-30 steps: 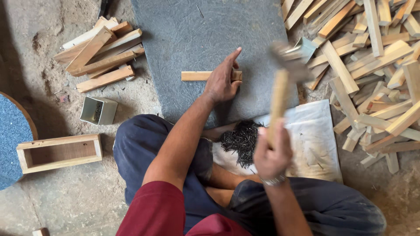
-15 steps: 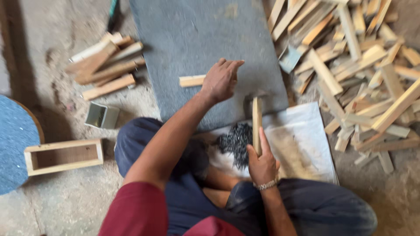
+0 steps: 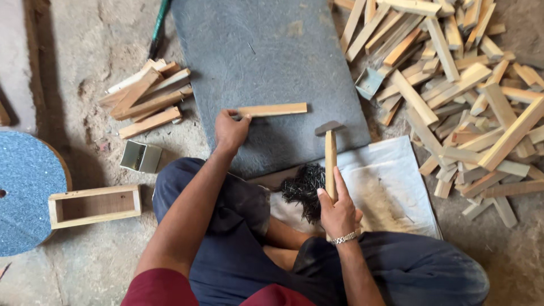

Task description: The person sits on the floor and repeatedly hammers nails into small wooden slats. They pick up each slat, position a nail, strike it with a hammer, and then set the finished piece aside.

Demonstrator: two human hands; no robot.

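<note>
left hand (image 3: 230, 131) – pinches wood strip (image 3: 273, 109) end | right hand (image 3: 338, 212) – grips hammer (image 3: 330, 154) | slab (image 3: 266, 62)

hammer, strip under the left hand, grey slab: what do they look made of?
Hammer: pale bare wood handle, dark dull head, likely steel. Strip: raw sawn wood, unpainted, visible grain. Slab: matte grey with fine scratches, probably stone, though hard to be sure.

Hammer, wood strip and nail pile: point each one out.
hammer (image 3: 330, 164): head view, middle of the wooden handle.
wood strip (image 3: 275, 109): head view, middle of its top face.
nail pile (image 3: 303, 187): head view, centre of the dark heap.
</note>
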